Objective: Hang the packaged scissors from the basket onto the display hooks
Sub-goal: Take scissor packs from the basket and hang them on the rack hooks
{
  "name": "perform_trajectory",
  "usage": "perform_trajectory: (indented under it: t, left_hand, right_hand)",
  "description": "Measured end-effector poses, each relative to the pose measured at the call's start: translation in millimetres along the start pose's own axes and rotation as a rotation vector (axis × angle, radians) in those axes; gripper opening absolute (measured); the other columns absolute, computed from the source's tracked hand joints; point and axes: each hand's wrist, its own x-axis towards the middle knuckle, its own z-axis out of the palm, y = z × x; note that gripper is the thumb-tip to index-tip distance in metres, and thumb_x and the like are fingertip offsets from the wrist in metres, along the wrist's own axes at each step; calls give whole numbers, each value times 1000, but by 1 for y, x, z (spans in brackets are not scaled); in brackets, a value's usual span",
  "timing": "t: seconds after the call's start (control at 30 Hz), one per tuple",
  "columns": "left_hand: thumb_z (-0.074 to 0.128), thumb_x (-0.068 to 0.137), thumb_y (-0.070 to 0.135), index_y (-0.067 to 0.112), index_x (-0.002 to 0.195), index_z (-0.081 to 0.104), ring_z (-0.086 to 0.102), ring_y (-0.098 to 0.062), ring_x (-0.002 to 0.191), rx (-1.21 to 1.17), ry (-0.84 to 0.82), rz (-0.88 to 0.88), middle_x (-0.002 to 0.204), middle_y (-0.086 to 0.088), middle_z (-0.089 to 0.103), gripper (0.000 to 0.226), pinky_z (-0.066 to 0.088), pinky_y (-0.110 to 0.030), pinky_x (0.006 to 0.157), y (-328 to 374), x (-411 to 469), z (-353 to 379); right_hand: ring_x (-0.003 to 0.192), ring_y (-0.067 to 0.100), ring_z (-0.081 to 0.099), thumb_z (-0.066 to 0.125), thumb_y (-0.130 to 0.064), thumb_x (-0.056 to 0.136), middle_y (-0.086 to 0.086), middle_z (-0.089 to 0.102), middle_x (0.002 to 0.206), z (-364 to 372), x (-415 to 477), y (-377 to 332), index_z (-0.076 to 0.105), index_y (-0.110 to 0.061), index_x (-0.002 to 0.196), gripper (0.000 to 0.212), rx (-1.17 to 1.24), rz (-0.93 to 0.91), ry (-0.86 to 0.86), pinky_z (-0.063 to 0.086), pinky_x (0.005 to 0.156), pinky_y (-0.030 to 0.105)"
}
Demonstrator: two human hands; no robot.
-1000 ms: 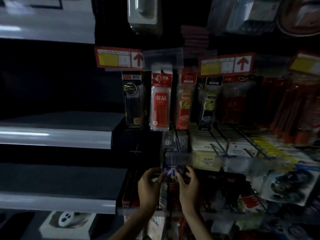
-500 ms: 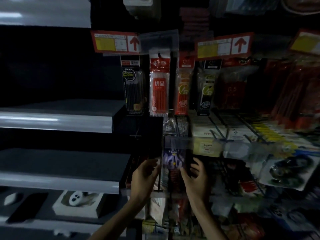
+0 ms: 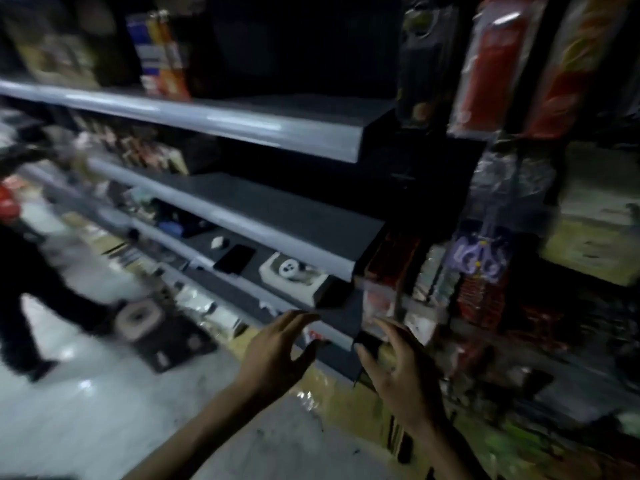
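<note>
While left hand (image 3: pixel 277 348) hovers fingers spread, right hand (image 3: pixel 398 370) likewise spread, near shelf (image 3: pixel 337 338) edge.

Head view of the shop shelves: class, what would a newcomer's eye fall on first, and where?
The bare left hand and right hand spread open and empty at lower centre. Long pale grey metal shelves slant across the middle, and a purple-printed clear packet hangs among the goods at right.

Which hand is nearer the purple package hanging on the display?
Right. The right hand is below and slightly left of the purple package. The left hand is also below it, but much farther left.
</note>
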Motion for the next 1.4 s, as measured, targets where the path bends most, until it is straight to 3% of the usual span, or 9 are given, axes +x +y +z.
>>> perform_trajectory:
  t: [0.07,0.13,0.3,0.47,0.7,0.87,1.07,1.2,1.4]
  left_hand:
    - [66,98,41,32,139,62,64,-14,119,73,-11,-88,138,9,64,43,59,-29,88,-21,-34,-12]
    - [66,96,40,30,137,64,65,-18,119,157,-8,-156,136,6,65,42,59,-33,89,-44,-70,-22]
    - [71,94,34,28,136,64,67,-23,115,230,30,-411,133,-1,66,43,59,-35,85,-97,-161,-48]
    - [51,96,48,29,136,62,68,-23,116,232,91,-667,133,0,67,45,61,-38,87,-155,-246,-74]
    - [65,94,37,27,138,61,66,-18,114,158,196,-957,133,3,64,45,60,-36,87,-246,-355,-127]
    - [40,89,53,28,141,59,59,-12,123,-5,235,-1131,135,9,58,61,52,-34,100,-289,-418,-158]
    - [48,89,54,32,134,64,62,-3,114,-155,371,-1343,129,14,63,53,53,-29,98,-346,-476,-177]
    - [60,91,43,30,134,65,63,-4,114,-285,443,-1442,127,12,65,45,52,-26,100,-390,-498,-180]
    - [64,97,23,23,132,66,61,-10,120,-246,546,-1588,129,6,65,35,45,-19,102,-461,-530,-189]
  right_hand:
    - [146,4,37,50,-78,86,-20,42,156,28,2,-5,48,-38,149,74,-13,-37,-139,42,114,35]
    - [149,6,32,51,-80,87,-18,38,159,58,6,-16,45,-37,152,79,-13,-91,-274,39,117,37]
    - [141,11,44,53,-82,84,-16,44,153,142,13,-60,45,-35,149,81,-79,-224,-566,45,111,39]
    - [131,10,52,59,-75,84,-16,52,145,240,12,-125,47,-38,146,73,-98,-332,-766,50,103,34]
    - [130,9,53,65,-55,94,-13,56,140,390,-13,-236,52,-32,145,57,-143,-554,-921,46,108,32]
    - [127,10,56,64,-47,97,-13,58,139,484,-40,-297,54,-34,142,48,-160,-635,-1024,46,105,26]
    - [122,7,59,69,-33,96,-14,64,131,567,-63,-352,64,-29,133,38,-145,-686,-1082,42,98,18]
    - [118,11,62,72,-29,94,-11,67,125,631,-72,-374,67,-27,128,35,-146,-733,-1160,46,97,23]
    - [121,13,62,69,-30,96,-9,66,129,739,-83,-421,66,-27,131,35,-163,-842,-1302,48,99,29]
